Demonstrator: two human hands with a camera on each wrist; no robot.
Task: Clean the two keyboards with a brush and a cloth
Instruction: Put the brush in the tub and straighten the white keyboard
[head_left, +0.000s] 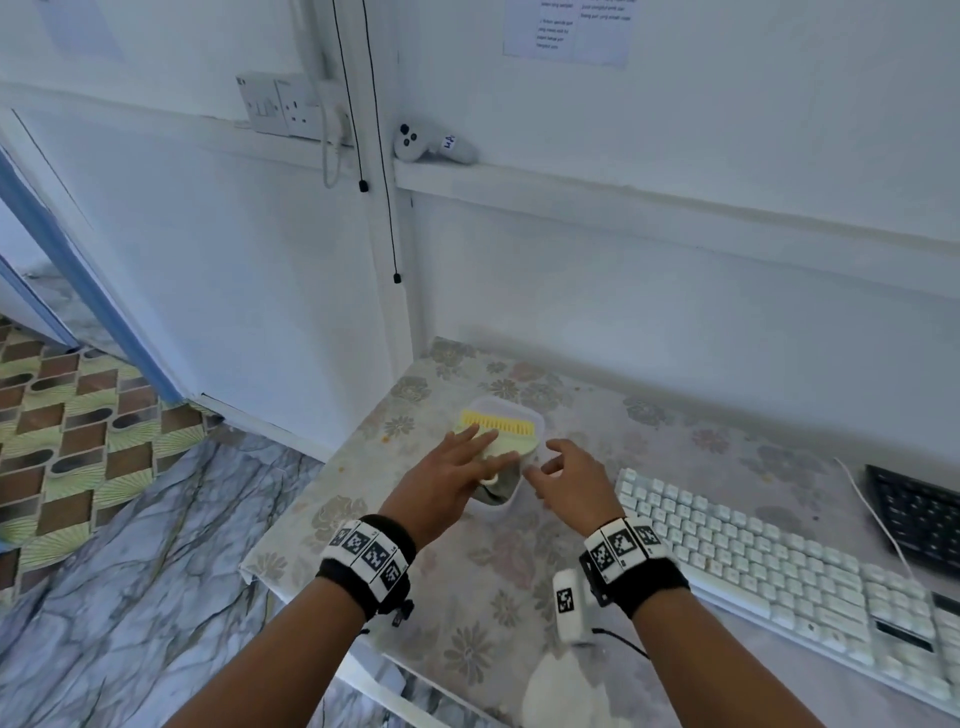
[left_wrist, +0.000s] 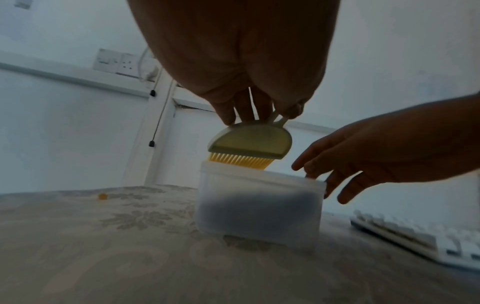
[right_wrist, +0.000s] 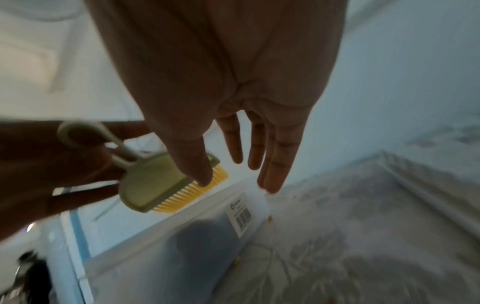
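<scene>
My left hand (head_left: 480, 449) pinches a small green brush (head_left: 506, 434) with yellow bristles and holds it just above a translucent plastic tub (head_left: 501, 512) on the flowered table. In the left wrist view the brush (left_wrist: 249, 144) hangs bristles down over the tub (left_wrist: 259, 209), with something dark, perhaps a cloth (head_left: 493, 493), inside. My right hand (head_left: 545, 462) is open, its fingertips at the tub's right rim (left_wrist: 315, 181). The white keyboard (head_left: 753, 561) lies to the right, and the black keyboard (head_left: 919, 514) lies beyond it at the frame's edge.
The table (head_left: 467, 597) ends on the left just past the tub, with marbled floor below. A white controller (head_left: 431, 143) sits on the wall ledge, and two black cords (head_left: 384, 197) hang beside a socket (head_left: 280, 106). A white rounded object (head_left: 561, 691) lies near the front edge.
</scene>
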